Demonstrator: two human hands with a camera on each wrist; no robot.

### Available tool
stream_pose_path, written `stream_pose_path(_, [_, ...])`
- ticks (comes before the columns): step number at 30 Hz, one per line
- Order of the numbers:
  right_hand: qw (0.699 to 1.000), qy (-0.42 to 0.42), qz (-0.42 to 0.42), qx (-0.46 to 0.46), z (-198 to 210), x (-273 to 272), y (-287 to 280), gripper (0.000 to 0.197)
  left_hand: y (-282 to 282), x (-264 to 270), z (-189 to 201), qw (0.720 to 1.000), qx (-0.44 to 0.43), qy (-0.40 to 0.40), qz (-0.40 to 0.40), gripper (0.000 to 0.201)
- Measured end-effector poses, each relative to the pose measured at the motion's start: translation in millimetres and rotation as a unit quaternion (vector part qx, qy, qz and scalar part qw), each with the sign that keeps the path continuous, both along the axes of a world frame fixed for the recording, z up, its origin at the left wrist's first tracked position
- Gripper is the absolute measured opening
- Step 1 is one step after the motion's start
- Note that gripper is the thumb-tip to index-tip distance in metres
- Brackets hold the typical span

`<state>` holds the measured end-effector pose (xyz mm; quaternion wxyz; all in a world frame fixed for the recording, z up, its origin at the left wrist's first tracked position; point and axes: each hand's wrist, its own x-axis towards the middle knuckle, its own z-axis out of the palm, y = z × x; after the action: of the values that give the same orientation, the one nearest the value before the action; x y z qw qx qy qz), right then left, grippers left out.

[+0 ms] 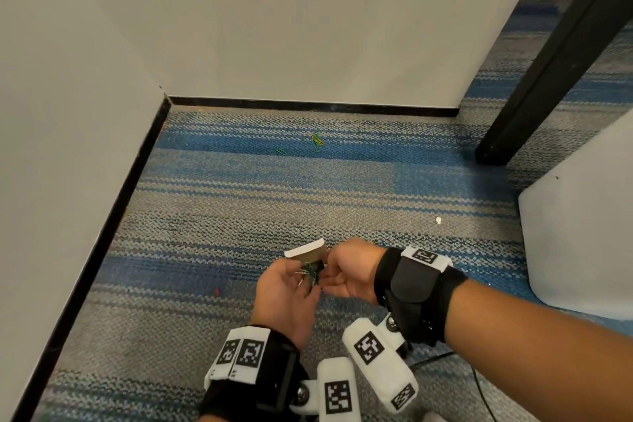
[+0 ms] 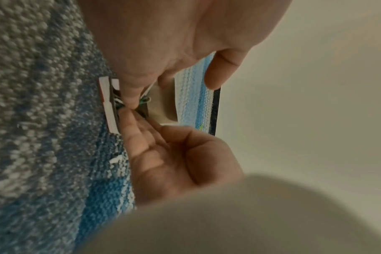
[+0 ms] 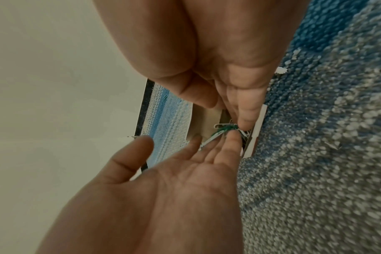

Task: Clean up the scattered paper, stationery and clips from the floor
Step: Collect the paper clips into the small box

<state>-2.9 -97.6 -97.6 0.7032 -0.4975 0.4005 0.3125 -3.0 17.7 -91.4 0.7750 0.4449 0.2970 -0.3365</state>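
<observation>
A small cardboard box (image 1: 310, 252) with a white flap sits low over the striped carpet between my hands. A bundle of green and white paper clips (image 1: 308, 272) lies at its opening. My left hand (image 1: 284, 291) is palm up with straight fingers under the clips. My right hand (image 1: 349, 271) reaches in from the right, and its straight fingers press the clips (image 3: 226, 128) against the left fingertips (image 3: 230, 137). I cannot tell whether the box rests on the carpet or is held. Farther off lie a yellow-green clip bunch (image 1: 317, 141) and a single green clip (image 1: 280, 150).
White walls with a black baseboard (image 1: 308, 105) close the corner at the back and left. A black post (image 1: 548, 79) slants down at the right, beside a white object (image 1: 582, 233). A white paper scrap (image 1: 438, 220) and a red speck (image 1: 217, 291) lie on the carpet.
</observation>
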Motion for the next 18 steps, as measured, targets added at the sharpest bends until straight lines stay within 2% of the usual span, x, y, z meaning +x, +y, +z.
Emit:
stream_pose_path(5, [1.0, 0.0, 0.001, -0.003, -5, 2, 0, 0.036, -3, 1, 4, 1.0, -0.01, -0.013, -0.016, 0.03])
stream_pose_path(8, [1.0, -0.006, 0.013, -0.025, -8, 6, -3, 0.037, 0, -1, -1, 0.993, 0.074, -0.046, -0.076, 0.038])
stream_pose_path(10, [0.998, -0.017, 0.033, -0.058, -10, 10, -7, 0.035, 6, -1, -7, 0.976, 0.159, -0.092, -0.119, 0.048])
stream_pose_path(12, [0.995, -0.022, 0.059, -0.081, -11, 13, -10, 0.032, 12, 0, -14, 0.958, 0.208, -0.124, -0.154, 0.054])
stream_pose_path(15, [0.99, -0.03, 0.098, -0.098, -13, 12, -13, 0.027, 14, -1, -16, 0.962, 0.189, -0.117, -0.157, 0.052])
stream_pose_path(17, [0.986, -0.048, 0.079, -0.14, -18, 13, -19, 0.018, 12, -1, -14, 0.967, 0.187, -0.103, -0.141, 0.045])
stream_pose_path(18, [0.981, -0.065, 0.062, -0.17, -22, 15, -22, 0.014, 12, 0, -11, 0.961, 0.215, -0.105, -0.14, 0.039])
